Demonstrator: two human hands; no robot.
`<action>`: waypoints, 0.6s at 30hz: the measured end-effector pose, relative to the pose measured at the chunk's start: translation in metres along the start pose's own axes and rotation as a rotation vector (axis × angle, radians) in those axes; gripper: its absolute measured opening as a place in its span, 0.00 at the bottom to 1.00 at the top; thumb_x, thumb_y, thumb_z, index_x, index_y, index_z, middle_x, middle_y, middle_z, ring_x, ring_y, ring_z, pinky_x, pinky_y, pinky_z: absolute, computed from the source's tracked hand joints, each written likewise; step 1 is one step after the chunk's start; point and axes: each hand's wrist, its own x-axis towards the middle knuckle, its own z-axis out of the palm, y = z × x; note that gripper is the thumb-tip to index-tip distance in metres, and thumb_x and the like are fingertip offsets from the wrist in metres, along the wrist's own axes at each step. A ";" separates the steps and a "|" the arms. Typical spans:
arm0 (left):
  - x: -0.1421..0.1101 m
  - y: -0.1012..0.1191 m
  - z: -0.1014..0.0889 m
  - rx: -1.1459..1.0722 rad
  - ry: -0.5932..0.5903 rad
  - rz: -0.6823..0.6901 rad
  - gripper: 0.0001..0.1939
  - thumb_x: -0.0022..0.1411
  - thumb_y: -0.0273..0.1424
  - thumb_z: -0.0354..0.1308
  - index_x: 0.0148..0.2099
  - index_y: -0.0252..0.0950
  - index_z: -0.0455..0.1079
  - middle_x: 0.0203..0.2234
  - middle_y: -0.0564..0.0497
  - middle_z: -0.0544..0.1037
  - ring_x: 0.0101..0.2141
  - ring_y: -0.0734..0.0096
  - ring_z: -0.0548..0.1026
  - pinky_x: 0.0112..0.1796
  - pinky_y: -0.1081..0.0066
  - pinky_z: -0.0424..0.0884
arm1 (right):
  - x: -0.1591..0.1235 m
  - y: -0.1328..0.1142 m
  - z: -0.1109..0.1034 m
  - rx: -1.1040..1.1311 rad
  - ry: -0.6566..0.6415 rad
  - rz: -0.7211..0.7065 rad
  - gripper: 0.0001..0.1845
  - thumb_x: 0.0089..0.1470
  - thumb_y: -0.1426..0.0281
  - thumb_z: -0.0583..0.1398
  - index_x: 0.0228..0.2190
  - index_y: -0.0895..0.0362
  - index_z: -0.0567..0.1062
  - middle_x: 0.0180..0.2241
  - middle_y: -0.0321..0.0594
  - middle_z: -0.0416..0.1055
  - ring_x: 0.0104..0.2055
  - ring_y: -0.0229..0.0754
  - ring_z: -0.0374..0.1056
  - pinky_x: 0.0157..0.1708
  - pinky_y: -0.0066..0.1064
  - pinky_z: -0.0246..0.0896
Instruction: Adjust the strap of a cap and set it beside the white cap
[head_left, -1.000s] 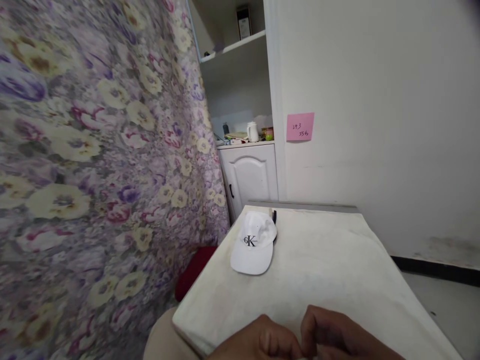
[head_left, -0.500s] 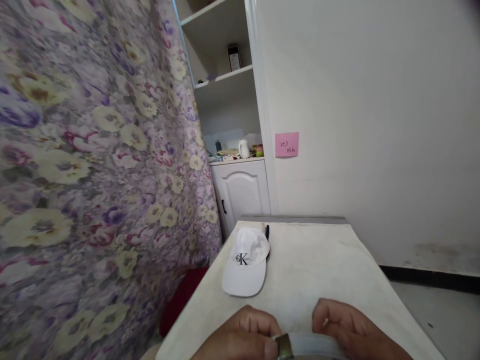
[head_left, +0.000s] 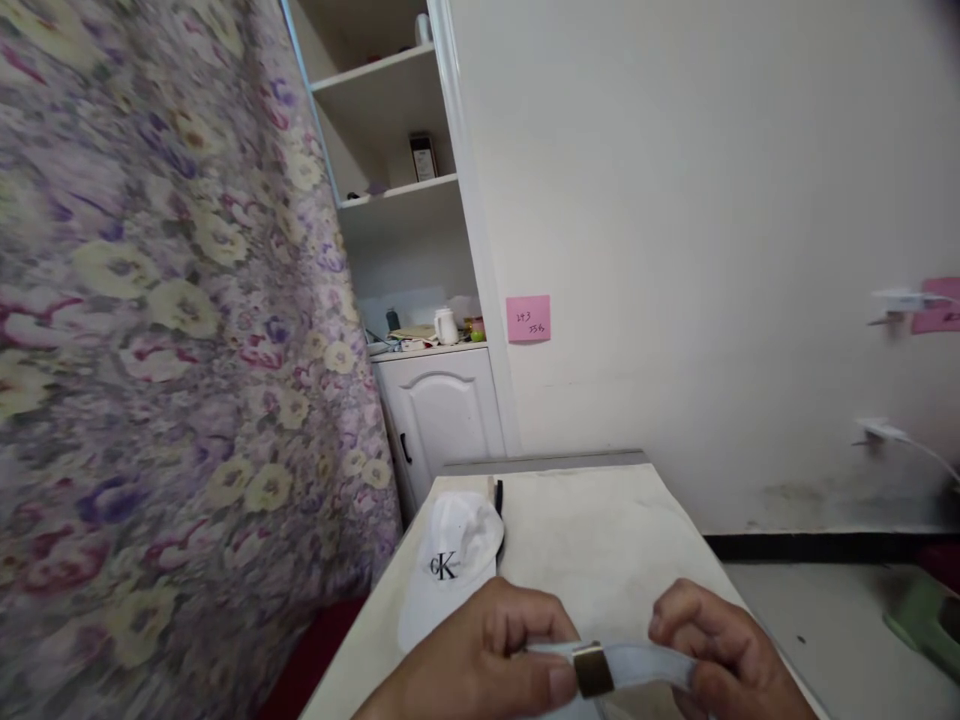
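At the bottom of the view my left hand (head_left: 491, 650) pinches a pale strap (head_left: 649, 662) right beside its dark brass-coloured buckle (head_left: 592, 668). My right hand (head_left: 739, 650) grips the strap's other end between thumb and fingers. The strap runs in a shallow curve between both hands, above the table. Whatever it is joined to lies mostly below the frame; a bit of pale material shows under the buckle. A white baseball cap (head_left: 457, 530) with black "CK" letters rests on the table beyond my left hand, which partly covers its brim.
The table (head_left: 592, 530) has a cream cover. A thin black object (head_left: 499, 545) lies alongside the cap. A flowered curtain (head_left: 187, 350) hangs at left. Behind stand a white cabinet (head_left: 450, 410) and shelves with a white jug (head_left: 445, 326). Plugs with cables (head_left: 885, 430) sit in the right wall.
The view has turned right and slightly up. Both hands have risen into view with the strap, so more of it and the buckle shows. My left hand now overlaps the cap's brim.
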 end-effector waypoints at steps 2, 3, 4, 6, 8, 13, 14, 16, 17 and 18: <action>0.004 0.003 0.005 0.146 -0.015 0.057 0.18 0.59 0.45 0.63 0.35 0.33 0.77 0.19 0.59 0.63 0.21 0.79 0.57 0.22 0.74 0.50 | 0.000 -0.003 -0.009 -0.073 -0.058 -0.003 0.25 0.47 0.48 0.69 0.34 0.55 0.73 0.19 0.27 0.64 0.18 0.28 0.53 0.19 0.23 0.41; 0.006 0.003 0.008 0.202 -0.008 0.067 0.16 0.61 0.42 0.62 0.35 0.33 0.77 0.19 0.59 0.63 0.21 0.79 0.57 0.22 0.75 0.51 | 0.001 -0.005 -0.011 -0.107 -0.101 0.016 0.26 0.47 0.48 0.69 0.35 0.56 0.74 0.20 0.28 0.64 0.19 0.29 0.55 0.19 0.23 0.42; 0.008 0.000 0.011 0.241 0.003 0.062 0.14 0.61 0.40 0.61 0.35 0.33 0.77 0.19 0.60 0.63 0.21 0.79 0.58 0.22 0.75 0.51 | 0.002 -0.008 -0.011 -0.137 -0.141 0.047 0.26 0.47 0.49 0.70 0.36 0.56 0.75 0.21 0.29 0.65 0.20 0.30 0.56 0.19 0.23 0.43; 0.012 -0.010 0.018 0.273 0.019 -0.002 0.12 0.62 0.38 0.60 0.34 0.34 0.76 0.20 0.60 0.64 0.22 0.78 0.58 0.22 0.74 0.51 | 0.004 -0.011 -0.007 -0.187 -0.172 0.131 0.23 0.47 0.53 0.70 0.35 0.57 0.74 0.22 0.29 0.66 0.21 0.30 0.57 0.20 0.23 0.43; 0.013 -0.027 0.024 0.252 0.036 -0.077 0.12 0.61 0.40 0.61 0.34 0.35 0.76 0.21 0.60 0.65 0.23 0.77 0.59 0.23 0.74 0.51 | 0.005 -0.010 -0.001 -0.232 -0.161 0.217 0.18 0.46 0.59 0.71 0.31 0.56 0.72 0.21 0.27 0.64 0.22 0.30 0.56 0.21 0.24 0.43; 0.008 -0.064 0.033 0.104 0.091 -0.099 0.13 0.58 0.43 0.65 0.40 0.41 0.72 0.27 0.59 0.68 0.31 0.72 0.62 0.32 0.73 0.55 | 0.001 0.005 0.006 -0.309 -0.160 0.294 0.13 0.47 0.64 0.69 0.28 0.55 0.70 0.22 0.27 0.63 0.24 0.32 0.55 0.24 0.25 0.45; 0.007 -0.068 0.034 0.071 0.083 -0.097 0.14 0.58 0.43 0.65 0.40 0.41 0.71 0.27 0.59 0.68 0.31 0.72 0.62 0.33 0.73 0.56 | 0.000 0.008 0.006 -0.337 -0.151 0.305 0.12 0.48 0.63 0.68 0.30 0.55 0.72 0.25 0.29 0.65 0.26 0.34 0.58 0.26 0.25 0.47; 0.005 -0.073 0.034 0.002 0.056 -0.086 0.16 0.59 0.45 0.64 0.41 0.40 0.68 0.27 0.59 0.67 0.31 0.72 0.62 0.33 0.73 0.55 | -0.002 0.012 0.006 -0.404 -0.135 0.333 0.12 0.50 0.60 0.67 0.32 0.55 0.75 0.29 0.31 0.68 0.31 0.37 0.62 0.29 0.27 0.52; 0.004 -0.074 0.033 -0.027 0.045 -0.080 0.16 0.59 0.45 0.64 0.41 0.40 0.67 0.27 0.59 0.66 0.30 0.73 0.62 0.33 0.73 0.55 | -0.001 0.013 0.006 -0.428 -0.141 0.336 0.14 0.50 0.58 0.67 0.31 0.55 0.76 0.29 0.32 0.68 0.32 0.38 0.63 0.31 0.28 0.54; 0.003 -0.076 0.033 -0.053 0.041 -0.075 0.16 0.59 0.44 0.65 0.41 0.40 0.66 0.27 0.60 0.66 0.30 0.74 0.62 0.32 0.73 0.54 | 0.000 0.015 0.006 -0.444 -0.156 0.325 0.15 0.50 0.56 0.67 0.31 0.55 0.76 0.28 0.32 0.68 0.32 0.39 0.63 0.31 0.28 0.54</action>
